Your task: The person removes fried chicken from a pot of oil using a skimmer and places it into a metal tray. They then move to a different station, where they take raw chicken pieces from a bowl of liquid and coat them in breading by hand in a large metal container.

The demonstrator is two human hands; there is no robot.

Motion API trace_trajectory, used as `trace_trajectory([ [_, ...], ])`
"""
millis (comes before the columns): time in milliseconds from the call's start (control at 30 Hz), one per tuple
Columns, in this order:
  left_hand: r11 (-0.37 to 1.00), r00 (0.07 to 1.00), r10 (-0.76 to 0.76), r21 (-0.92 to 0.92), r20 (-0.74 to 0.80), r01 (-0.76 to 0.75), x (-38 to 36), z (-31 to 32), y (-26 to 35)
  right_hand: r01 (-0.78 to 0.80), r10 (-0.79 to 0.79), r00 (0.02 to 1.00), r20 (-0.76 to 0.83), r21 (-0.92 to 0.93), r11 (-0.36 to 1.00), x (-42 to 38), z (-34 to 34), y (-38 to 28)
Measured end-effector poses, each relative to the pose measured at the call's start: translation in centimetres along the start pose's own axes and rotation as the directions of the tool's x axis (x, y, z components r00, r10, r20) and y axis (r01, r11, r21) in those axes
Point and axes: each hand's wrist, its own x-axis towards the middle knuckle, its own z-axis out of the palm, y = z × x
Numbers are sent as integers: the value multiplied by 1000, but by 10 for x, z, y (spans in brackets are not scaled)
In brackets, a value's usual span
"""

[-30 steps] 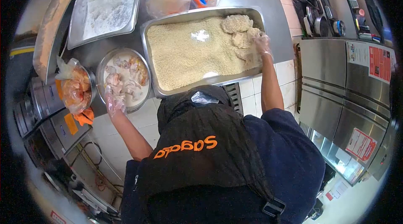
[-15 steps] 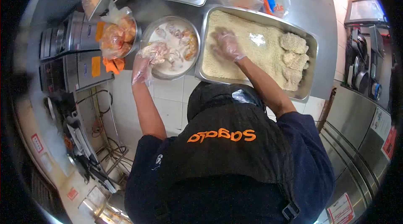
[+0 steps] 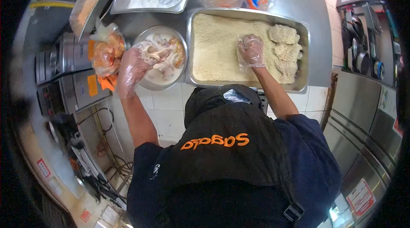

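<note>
Left hand & right hand: clear glossy plastic gloves, pinkish through; crumb tray silver steel, crumbs pale tan; breaded pieces same tan, lumpier; round bowl silver, milky white batter w/ pale pink & orange bits; flour tray silver, white powder; bag clear, orange inside; surface grey steel; apron black, orange lettering; sleeves navy.

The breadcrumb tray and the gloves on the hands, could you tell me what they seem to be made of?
Breadcrumb tray: apparently stainless steel, grey with a dull sheen on its rim. Gloves on the left hand and right hand: thin clear plastic film, wrinkled, glossy, skin showing through.
</note>
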Motion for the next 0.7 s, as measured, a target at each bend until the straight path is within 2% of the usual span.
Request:
trace_trajectory([
  [33, 927, 997, 13, -375, 72, 15, 9, 11, -10, -10, 10, 1000, -7, -17, 1000, 0, -3, 7],
  [67, 926, 996, 27, -377, 81, 6, 18, 23, -6, -66, 66, 998, -21, 4, 998, 1, -4, 12],
  [133, 960, 956, 254, -162, 147, -230, 36, 55, 8, -132, 133, 990, -39, 27, 991, -1, -6, 19],
  [200, 922, 916, 386, -72, 111, -380, 55, 93, 18, -74, 79, 988, -130, 46, 996, -2, -9, 25],
  [333, 925, 911, 374, -4, 177, -379, 79, 176, -30, -180, 182, 975, -130, 27, 983, -3, 10, 32],
  [400, 769, 836, 494, 329, 238, -548, 74, 201, -50, -244, 256, 965, -53, 168, 955, 0, 18, 32],
  [433, 762, 829, 506, 326, 240, -560, 66, 199, -44, -252, 252, 968, 22, 164, 954, 6, 16, 30],
  [467, 864, 865, 429, 160, 262, -477, 51, 192, -36, -253, 254, 967, 17, 158, 954, 11, 24, 34],
  [500, 933, 890, 345, -9, 297, -359, 40, 186, -28, -103, 113, 993, -35, 217, 971, 19, 34, 37],
  [533, 936, 894, 340, -14, 293, -352, 34, 179, -24, 54, -31, 996, -89, 270, 961, 27, 44, 38],
  [567, 939, 911, 337, -16, 240, -343, 28, 169, -24, 60, -41, 996, -77, 274, 960, 38, 41, 28],
  [600, 942, 926, 332, -16, 181, -334, 25, 160, -28, 41, -58, 995, 78, 200, 979, 53, 39, 18],
  [633, 984, 970, 176, -50, 165, -170, 24, 155, -34, 40, -66, 971, 229, 120, 992, 66, 37, 11],
  [667, 949, 977, 187, -276, 104, -152, 17, 137, -18, 58, -87, 968, 236, 125, 990, 67, 55, 21],
  [700, 960, 977, 213, -192, 26, -204, 16, 122, -13, 100, -111, 971, 210, 64, 993, 65, 72, 31],
])
